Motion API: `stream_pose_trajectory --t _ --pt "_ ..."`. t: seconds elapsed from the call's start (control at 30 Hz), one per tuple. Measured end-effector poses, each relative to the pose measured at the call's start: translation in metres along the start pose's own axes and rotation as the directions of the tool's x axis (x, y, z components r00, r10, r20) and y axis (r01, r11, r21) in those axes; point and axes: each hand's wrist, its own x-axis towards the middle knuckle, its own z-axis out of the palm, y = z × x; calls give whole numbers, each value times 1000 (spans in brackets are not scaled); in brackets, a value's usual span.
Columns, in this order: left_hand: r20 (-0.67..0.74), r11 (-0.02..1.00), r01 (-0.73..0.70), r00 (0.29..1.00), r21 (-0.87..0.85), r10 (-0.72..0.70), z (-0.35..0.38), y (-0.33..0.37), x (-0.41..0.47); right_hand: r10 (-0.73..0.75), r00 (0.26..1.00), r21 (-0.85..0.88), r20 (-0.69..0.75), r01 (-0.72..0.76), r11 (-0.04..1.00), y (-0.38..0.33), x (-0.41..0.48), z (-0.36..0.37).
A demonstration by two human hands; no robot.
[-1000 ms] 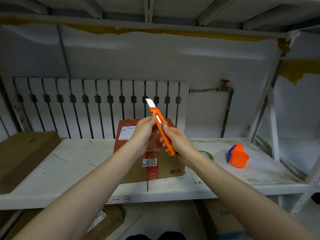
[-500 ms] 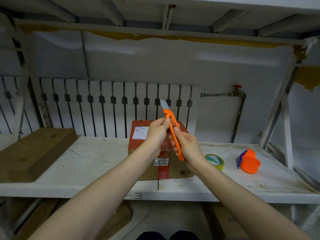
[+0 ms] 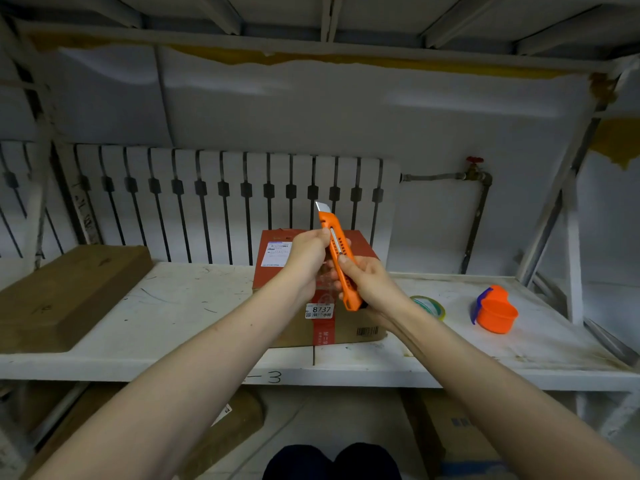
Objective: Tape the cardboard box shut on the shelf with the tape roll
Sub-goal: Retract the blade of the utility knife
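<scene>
Right hand: my right hand (image 3: 372,284) is closed around the lower body of the orange box cutter (image 3: 337,258), thumb on its slider.
Left hand: my left hand (image 3: 306,254) is curled, fingertips pinching the cutter's upper part just below the blade.
Cutter: tilted nearly upright, a short blade showing at the top, held above the box.
Box: the cardboard box (image 3: 349,327) sits on the white shelf (image 3: 194,317), behind my hands, flaps down, red strip over its front.
Tape roll: the tape roll (image 3: 431,306) lies flat on the shelf just right of the box.
Orange cup: an orange cup (image 3: 495,315) stands further right.
Flat carton: a flat carton (image 3: 59,296) lies at the shelf's left end.
</scene>
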Motion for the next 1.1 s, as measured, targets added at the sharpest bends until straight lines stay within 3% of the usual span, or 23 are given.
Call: stream_pose_trajectory --t 0.17,0.4,0.53,0.9,1.1 --pt "-33 999 5 999 32 -4 5 0 0 3 1000 57 30 -5 998 1 0 -2" --pt "-78 991 -109 990 83 116 11 3 5 65 993 19 -99 -64 998 0 -3 -2" --pt "-84 986 -108 989 127 119 15 4 6 31 985 -36 -172 -38 999 -2 -5 -5" --pt "-64 997 -60 996 41 62 13 0 10 71 995 -52 -65 -75 996 2 0 -7" --pt "-71 998 -55 996 5 55 8 -1 12 103 991 74 82 -109 991 2 -3 -9"
